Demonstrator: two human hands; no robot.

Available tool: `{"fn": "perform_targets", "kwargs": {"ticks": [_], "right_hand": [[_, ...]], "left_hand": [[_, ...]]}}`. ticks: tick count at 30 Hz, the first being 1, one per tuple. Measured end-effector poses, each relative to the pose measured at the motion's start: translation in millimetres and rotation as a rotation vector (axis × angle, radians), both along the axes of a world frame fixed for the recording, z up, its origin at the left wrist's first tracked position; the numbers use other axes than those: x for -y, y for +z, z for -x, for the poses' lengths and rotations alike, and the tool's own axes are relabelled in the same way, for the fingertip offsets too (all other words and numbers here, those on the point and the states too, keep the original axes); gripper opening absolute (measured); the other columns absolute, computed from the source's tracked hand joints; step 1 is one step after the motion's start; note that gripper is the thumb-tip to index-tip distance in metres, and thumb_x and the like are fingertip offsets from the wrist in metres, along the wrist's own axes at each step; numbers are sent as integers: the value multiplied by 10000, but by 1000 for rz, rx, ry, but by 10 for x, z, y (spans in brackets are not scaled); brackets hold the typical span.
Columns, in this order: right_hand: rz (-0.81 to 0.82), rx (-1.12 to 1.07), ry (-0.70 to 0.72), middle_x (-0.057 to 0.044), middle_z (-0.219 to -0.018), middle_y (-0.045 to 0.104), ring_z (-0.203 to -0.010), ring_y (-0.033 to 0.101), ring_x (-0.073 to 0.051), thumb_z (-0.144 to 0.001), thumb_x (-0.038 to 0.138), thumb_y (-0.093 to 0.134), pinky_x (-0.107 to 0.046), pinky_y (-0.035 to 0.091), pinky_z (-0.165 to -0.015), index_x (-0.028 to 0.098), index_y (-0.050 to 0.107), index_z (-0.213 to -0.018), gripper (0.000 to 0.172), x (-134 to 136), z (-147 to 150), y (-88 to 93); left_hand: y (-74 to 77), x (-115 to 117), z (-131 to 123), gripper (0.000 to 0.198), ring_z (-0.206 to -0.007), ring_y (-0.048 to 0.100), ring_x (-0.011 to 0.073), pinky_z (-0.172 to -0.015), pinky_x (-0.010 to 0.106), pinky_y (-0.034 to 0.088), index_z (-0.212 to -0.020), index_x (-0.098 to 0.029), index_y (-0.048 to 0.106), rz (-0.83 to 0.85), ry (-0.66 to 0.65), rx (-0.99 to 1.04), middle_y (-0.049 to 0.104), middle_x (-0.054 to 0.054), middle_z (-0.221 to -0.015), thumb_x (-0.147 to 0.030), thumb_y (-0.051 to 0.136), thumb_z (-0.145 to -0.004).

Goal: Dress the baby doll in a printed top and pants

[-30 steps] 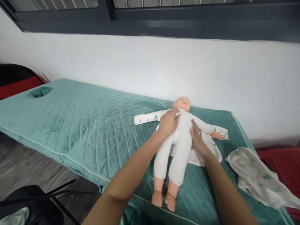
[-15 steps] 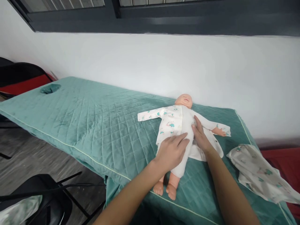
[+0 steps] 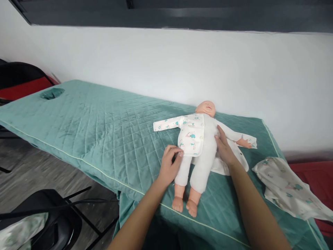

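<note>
Since half a second ago, the left hand [image 3: 170, 165] has been drawn off the belly of the doll [image 3: 204, 158] and is now set at the doll's hip, on the side away from the right hand [image 3: 225, 149]. Its fingers [image 3: 174, 150] are curled in narrowly, their tips at the lower hem of the printed shirt [image 3: 191, 134]; whether the cloth is actually pinched cannot be told. The right hand has been kept at the doll's other flank, spread flat with the fingers stretched out, resting partly on the white body and partly on the unfolded half of the shirt beneath it.

The doll is laid on its back on the teal quilted bed cover [image 3: 91, 125], head toward the white wall [image 3: 156, 59], bare feet toward the near edge. One printed shirt front is folded over the chest, and the sleeve on that side is stretched straight out from the shoulder. A crumpled printed cloth [image 3: 286, 189] is seen beyond the doll's other arm, well apart from it. A black chair [image 3: 52, 222] stands below the bed edge, far off from the doll's feet.
</note>
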State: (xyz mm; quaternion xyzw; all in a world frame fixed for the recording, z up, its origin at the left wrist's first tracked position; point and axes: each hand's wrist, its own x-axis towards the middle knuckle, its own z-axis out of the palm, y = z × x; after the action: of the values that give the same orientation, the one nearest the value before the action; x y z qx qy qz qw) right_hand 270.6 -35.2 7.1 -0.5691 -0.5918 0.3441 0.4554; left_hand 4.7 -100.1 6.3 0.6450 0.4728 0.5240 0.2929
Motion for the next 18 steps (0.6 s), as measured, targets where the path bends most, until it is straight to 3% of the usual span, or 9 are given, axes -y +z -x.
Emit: {"fn": "perform_targets", "kwargs": {"ticks": [10,18], "right_hand": [[18,48,4,75,-1693,194,-1588,100,-343,-885,780,453,-570,82,-1306,365,245,-1619,869,-11,-6,17],[23,48,-7,-1,-1706,194,-1588,135,-307,-870,802,464,-517,86,-1310,289,260,-1620,931,-25,-16,12]], "left_hand": [[19,20,36,168,-843,571,150,-791,290,444,-864,-197,674,53,-68,97,589,22,-891,-276,575,-975],[15,28,56,201,-829,561,139,-779,276,427,-832,-195,695,86,-86,152,586,13,-874,-300,597,-972]]}}
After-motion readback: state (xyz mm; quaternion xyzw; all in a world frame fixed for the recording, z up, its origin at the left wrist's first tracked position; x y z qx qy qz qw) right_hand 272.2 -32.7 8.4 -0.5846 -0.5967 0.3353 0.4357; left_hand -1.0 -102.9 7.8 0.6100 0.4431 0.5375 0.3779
